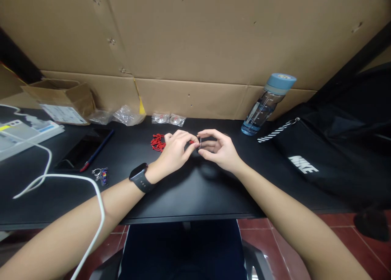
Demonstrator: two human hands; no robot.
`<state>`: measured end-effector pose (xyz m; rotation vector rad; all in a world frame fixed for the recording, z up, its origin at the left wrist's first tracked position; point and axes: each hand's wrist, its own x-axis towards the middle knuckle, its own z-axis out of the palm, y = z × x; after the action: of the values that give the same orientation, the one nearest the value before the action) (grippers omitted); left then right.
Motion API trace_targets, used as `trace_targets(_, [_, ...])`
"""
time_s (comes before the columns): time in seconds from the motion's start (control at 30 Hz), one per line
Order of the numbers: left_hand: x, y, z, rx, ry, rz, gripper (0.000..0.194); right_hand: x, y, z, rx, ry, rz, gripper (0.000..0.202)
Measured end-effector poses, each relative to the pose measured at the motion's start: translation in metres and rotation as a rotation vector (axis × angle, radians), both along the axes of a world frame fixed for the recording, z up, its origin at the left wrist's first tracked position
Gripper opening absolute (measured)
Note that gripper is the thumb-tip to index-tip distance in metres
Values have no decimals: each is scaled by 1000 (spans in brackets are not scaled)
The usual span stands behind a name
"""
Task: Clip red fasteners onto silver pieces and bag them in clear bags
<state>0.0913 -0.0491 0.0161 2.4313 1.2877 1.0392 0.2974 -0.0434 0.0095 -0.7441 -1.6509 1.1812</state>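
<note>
Thin round piece, edge-on between right hand and left hand. Behind, tan cardboard wall; under the table edge, red tiled floor; beneath both hands, black tabletop; to the right, black Nike bag; across the left forearm, white cable; far left, cardboard box; back right, blue-capped water bottle. Right fingers clamped on its rim; left thumb and forefinger together on red bit.

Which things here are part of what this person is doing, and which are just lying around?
Likely in use:
small red piece at the left hand's fingertips
thin piece, seen edge-on, in the right hand
red cords beside the left hand

Apparently just lying about:
bottle
black bag
keychain
white cable
cardboard box

I can't place the clear packets.
</note>
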Motion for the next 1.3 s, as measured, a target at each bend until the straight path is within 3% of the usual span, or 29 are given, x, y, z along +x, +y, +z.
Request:
trace_targets(0.43, [-2,-1,3,379,191,5,19,-1,-2,10,-494,225,178,42])
trace_targets(0.53, [-3,-1,2,452,223,1,18,-1,-1,10,-536,225,178,40])
trace_targets(0.67, [-3,1,0,475,235,3,16,-1,-2,9,-467,226,157,41])
trace_targets(0.87, [3,0,-2,178,66,77,13,-4,-1,4,-315,179,58,56])
trace_targets(1.03, [4,4,-3,-120,-56,73,12,-3,2,-3,-99,-3,-7,62])
trace_targets(1.3, [2,12,-10,-502,-487,-113,23,1,5,-4,223,-169,-19,60])
